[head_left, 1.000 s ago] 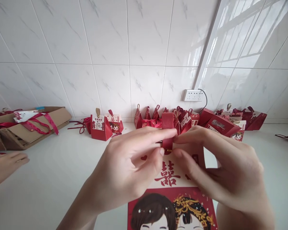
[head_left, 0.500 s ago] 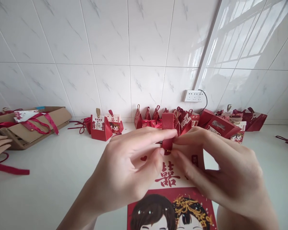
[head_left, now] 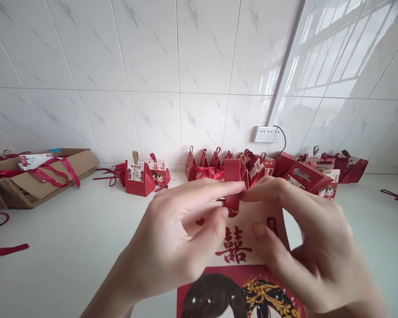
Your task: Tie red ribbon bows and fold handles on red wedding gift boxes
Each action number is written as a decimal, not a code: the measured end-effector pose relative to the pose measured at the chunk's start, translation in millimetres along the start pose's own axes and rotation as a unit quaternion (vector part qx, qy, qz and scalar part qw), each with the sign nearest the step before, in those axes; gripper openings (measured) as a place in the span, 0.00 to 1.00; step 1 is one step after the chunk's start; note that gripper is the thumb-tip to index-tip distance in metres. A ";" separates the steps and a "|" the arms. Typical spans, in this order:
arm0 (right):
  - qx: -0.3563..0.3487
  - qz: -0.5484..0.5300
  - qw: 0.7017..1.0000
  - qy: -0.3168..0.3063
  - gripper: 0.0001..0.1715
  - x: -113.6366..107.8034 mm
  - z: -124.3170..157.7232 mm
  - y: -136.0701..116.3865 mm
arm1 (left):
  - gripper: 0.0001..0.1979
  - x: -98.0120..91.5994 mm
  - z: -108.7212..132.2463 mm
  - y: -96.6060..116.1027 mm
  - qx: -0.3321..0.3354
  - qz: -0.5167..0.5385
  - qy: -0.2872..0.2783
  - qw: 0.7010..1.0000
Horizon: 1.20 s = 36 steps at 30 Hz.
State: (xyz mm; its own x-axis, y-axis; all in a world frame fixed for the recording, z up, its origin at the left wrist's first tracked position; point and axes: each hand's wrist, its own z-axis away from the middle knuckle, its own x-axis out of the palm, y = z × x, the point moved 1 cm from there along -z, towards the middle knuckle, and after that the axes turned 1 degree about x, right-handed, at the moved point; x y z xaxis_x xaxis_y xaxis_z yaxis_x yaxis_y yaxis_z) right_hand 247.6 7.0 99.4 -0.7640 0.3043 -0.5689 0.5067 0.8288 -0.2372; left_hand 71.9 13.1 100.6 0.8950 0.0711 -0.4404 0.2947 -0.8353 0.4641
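Note:
In the head view, a red and cream paper gift box [head_left: 219, 260], printed with a double-happiness character and a cartoon couple, stands in front of me. A red strap [head_left: 232, 170] loops up from its top, with a small gold-coloured bit at the strap's base. My left hand [head_left: 182, 229] is closed on the strap, index finger laid across it and thumb at its base. My right hand [head_left: 315, 238] has its index fingertip against the strap's right edge. Its thumb lies apart, over the box's cream front panel; the other fingers are hidden behind the box.
Several finished red gift boxes [head_left: 140, 179] stand along the tiled wall. An opened cardboard box [head_left: 53, 194] with ribbons lies at the left, and a loose red ribbon [head_left: 8, 250] at the left edge. A power strip [head_left: 268, 134] is at the wall.
My right thumb has come away from the strap's base, moving right and down. At the left edge, another person's hand has mostly gone out of view and the loose ribbon has shifted left.

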 end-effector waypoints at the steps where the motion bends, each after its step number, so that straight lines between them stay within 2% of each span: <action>1: 0.011 -0.007 1.000 0.000 0.04 0.0 -0.5 -0.6 | 0.19 0.2 -0.1 -0.2 0.003 0.007 0.001 1.000; 5: 0.033 -0.026 0.999 -0.013 0.07 0.5 -3.6 -1.2 | 0.18 2.5 -0.6 -3.4 -0.004 0.001 0.002 1.000; 9: 0.036 0.007 0.999 -0.037 0.07 2.3 -4.8 1.1 | 0.18 4.7 -0.9 -7.4 -0.018 -0.015 0.003 1.000; 16: 0.002 0.080 0.997 -0.007 0.06 6.2 -2.5 0.4 | 0.17 4.0 -2.5 -7.1 -0.025 -0.002 0.004 1.000; 25: 0.055 -0.027 0.997 -0.045 0.05 1.7 -5.8 3.4 | 0.18 4.8 -0.8 -8.2 -0.022 0.008 0.004 1.000; 31: 0.072 0.003 0.996 -0.046 0.09 1.7 -6.3 6.7 | 0.17 5.2 -0.5 -8.3 -0.026 0.025 0.016 0.999; 36: 0.071 -0.004 0.997 -0.035 0.07 6.3 -10.0 9.5 | 0.17 3.5 0.1 -11.5 -0.037 0.044 0.014 0.998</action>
State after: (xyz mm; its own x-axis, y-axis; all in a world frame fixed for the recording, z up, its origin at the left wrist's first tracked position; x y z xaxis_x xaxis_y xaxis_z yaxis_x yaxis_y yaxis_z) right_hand 243.6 21.6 101.5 -0.7411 0.2611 -0.6185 0.5564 0.7545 -0.3482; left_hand 71.6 23.0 93.6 0.9268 0.0155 -0.3752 0.2384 -0.7962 0.5561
